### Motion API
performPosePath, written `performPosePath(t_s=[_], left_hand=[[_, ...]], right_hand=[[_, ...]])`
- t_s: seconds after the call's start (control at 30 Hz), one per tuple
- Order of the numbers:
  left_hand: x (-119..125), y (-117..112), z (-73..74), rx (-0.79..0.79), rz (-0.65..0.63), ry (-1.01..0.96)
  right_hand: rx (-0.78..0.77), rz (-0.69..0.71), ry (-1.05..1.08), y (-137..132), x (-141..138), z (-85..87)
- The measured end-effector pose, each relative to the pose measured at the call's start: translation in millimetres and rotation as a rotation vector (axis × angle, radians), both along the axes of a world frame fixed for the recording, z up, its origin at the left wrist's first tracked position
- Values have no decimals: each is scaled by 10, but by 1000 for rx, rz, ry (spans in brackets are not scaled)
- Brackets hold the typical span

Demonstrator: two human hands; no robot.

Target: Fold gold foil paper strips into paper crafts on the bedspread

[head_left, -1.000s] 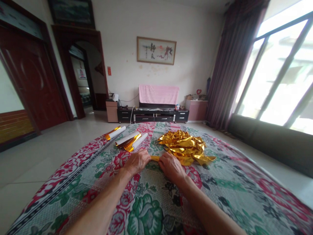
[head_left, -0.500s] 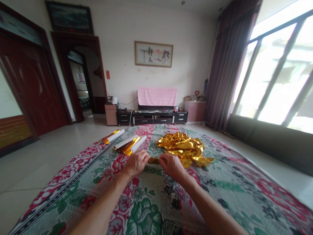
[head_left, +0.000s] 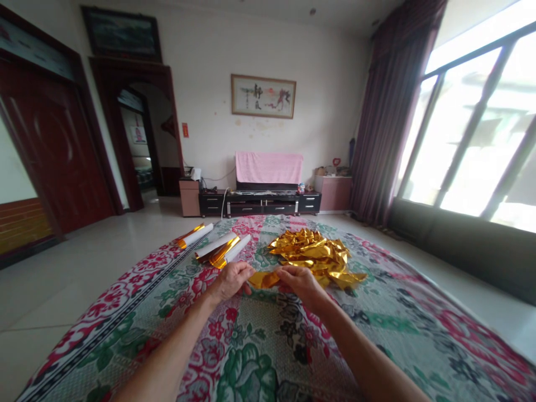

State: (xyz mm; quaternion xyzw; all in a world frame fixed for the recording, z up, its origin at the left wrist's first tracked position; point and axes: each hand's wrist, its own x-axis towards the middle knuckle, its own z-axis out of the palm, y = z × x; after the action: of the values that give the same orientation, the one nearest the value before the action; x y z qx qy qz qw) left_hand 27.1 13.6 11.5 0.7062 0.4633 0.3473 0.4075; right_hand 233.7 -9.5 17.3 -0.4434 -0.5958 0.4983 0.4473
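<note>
Daylight comes through a wide window (head_left: 469,128) at the right of a pale-walled room, with a purple curtain (head_left: 389,111) beside the glass and a red door (head_left: 54,139) at the far left. Against the back wall, under a framed picture (head_left: 263,96), stands a low black cabinet (head_left: 251,207), and a pink towel (head_left: 269,167) hangs just above it. Nearer, a flowered tablecloth (head_left: 247,368) in green, red and grey covers a round-edged table. Over its middle, the 2 hands are a little apart, joined by a gold strip (head_left: 263,279) that lies between them. The left hand (head_left: 232,279) pinches the strip's left end, and the right hand (head_left: 301,282) grips the other, its thumb and fingers closed along the top edge. The strip's middle shows bare and creased in the gap. Just beyond the right hand is a pile (head_left: 318,251) of crumpled gold pieces; whether hand and pile touch, I cannot tell. Beyond the left hand lie curled sheets (head_left: 238,249), white on 1 side and gold on the other, and 1 more roll (head_left: 198,236) rests farther left, near the cloth's edge.
</note>
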Motion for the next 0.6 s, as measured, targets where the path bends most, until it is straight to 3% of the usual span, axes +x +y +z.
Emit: performPosePath(t_s=[0.27, 0.6], left_hand=[[1, -17, 17, -87, -19, -68], [22, -85, 175, -64, -36, -89]], right_hand=[[-48, 67, 74, 6, 27, -9], [-91, 127, 154, 34, 56, -34]])
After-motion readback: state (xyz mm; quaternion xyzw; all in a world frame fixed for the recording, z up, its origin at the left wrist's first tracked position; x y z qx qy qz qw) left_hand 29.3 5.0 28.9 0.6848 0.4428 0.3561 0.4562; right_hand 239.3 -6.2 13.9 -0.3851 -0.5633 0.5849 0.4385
